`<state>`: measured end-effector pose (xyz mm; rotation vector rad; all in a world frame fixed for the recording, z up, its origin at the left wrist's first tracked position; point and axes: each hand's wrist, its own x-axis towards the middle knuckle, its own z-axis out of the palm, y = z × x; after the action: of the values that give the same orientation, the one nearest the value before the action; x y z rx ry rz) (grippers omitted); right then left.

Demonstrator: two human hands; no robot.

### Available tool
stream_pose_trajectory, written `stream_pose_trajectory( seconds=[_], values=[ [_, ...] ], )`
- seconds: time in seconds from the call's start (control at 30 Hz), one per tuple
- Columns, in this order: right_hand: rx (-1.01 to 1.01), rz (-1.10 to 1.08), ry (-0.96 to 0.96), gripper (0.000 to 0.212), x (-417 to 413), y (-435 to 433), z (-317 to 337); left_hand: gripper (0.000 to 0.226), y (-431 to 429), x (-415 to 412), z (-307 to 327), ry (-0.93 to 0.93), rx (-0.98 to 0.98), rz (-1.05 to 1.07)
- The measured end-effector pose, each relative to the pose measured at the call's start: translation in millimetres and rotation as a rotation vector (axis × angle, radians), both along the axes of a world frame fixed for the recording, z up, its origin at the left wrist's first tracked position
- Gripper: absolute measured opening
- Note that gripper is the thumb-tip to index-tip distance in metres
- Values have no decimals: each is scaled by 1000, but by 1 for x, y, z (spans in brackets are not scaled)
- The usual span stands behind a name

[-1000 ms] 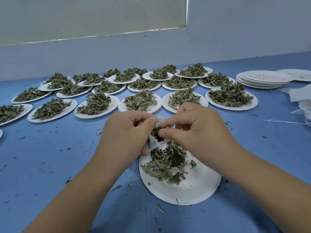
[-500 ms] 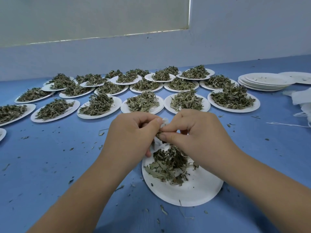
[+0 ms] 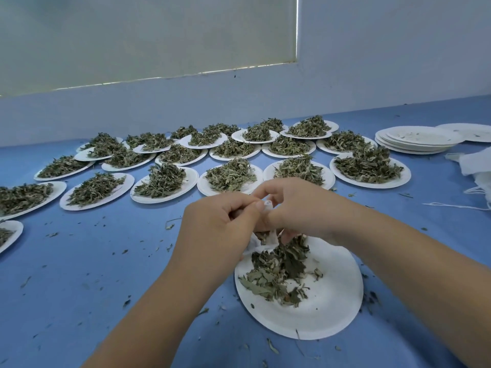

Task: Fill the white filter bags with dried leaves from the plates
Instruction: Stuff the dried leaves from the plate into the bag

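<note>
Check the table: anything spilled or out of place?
Dried leaf crumbs lie scattered over the blue tabletop around the near white paper plate, off any plate, likely dropped while the left hand and right hand hold the white filter bag. A loose white string trails at the right edge. Nothing else stands out.

The table [image 3: 79, 261] is blue, flecked with green crumbs [image 3: 127, 302]. The plates [image 3: 332, 322] are white, the leaves [image 3: 279, 272] dull grey-green. The bag [image 3: 261, 245] is white, the wall [image 3: 385, 62] pale grey-blue.

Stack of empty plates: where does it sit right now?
In the head view, the stack of empty plates sits far right on the blue table, behind the loose white filter bags and right of the heaped leaf plates.
</note>
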<state>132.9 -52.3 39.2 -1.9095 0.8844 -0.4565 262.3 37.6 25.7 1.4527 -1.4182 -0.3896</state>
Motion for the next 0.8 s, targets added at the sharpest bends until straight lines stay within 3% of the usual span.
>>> stream_pose_trajectory(
  seconds=[0.1,0.3,0.5,0.63,0.73,0.8],
  values=[
    [-112,8,92,11,14,2,4,16,-1,3,-1,-42,-2,35],
    [-448,-147,231,35,35,5,0,18,-2,8,0,-64,-7,80],
    [-491,-176,180,27,34,2,-5,18,-3,9,0,-25,-6,60],
    [-465,-111,-33,14,12,6,-13,18,-3,14,2,36,-8,55],
    [-475,-96,-56,26,-16,5,-18,18,-3,16,2,32,-18,83],
    [-479,-71,58,44,-35,0,-19,17,-3,16,2,24,-23,93]
  ],
)
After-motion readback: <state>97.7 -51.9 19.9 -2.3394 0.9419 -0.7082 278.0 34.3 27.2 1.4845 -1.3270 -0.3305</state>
